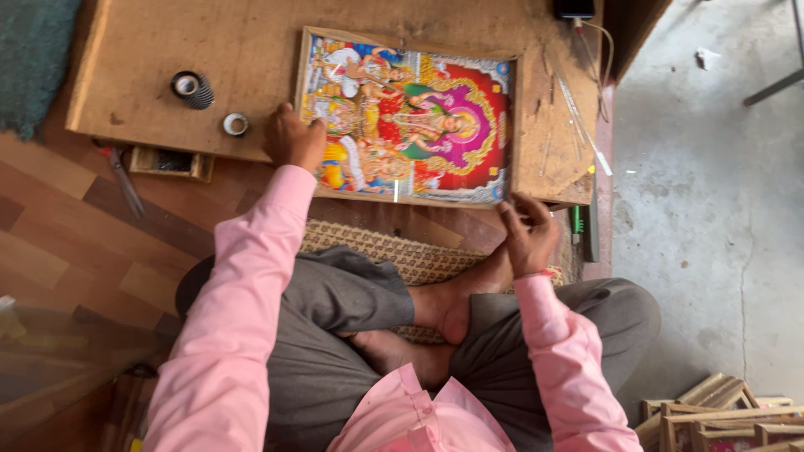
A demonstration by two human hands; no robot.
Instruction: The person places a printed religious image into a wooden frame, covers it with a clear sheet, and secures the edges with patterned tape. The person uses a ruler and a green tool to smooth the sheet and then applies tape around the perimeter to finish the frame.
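Fingers of the left hand [293, 138] are curled and pressed down on the left edge of a framed colourful picture [408, 117], while the fingers of the right hand [526, 233] are pinched at its near right corner. The picture is laid flat, face up, on a low wooden board [234, 50], with its thin wooden frame reaching almost to the board's near edge. The board is scuffed and stained, and it is set on a wood-patterned floor [59, 243]; bare grey concrete [712, 209] is seen to the right. The person is seated cross-legged on a woven mat [402, 251], bare feet tucked just under the board's near edge.

Open board surface is left to the left of the picture and in a narrow strip to its right. On the left part, a dark roll of tape [193, 89] and a smaller pale ring [235, 125] are placed, well apart from the picture. Thin rods [578, 117] are laid along the right strip, just beside the frame. A small wooden tray [172, 161] and a hand tool [124, 180] are seen on the floor below the board's left edge. Empty wooden frames [720, 414] are stacked at the lower right. A green mat [33, 59] is seen at the upper left.
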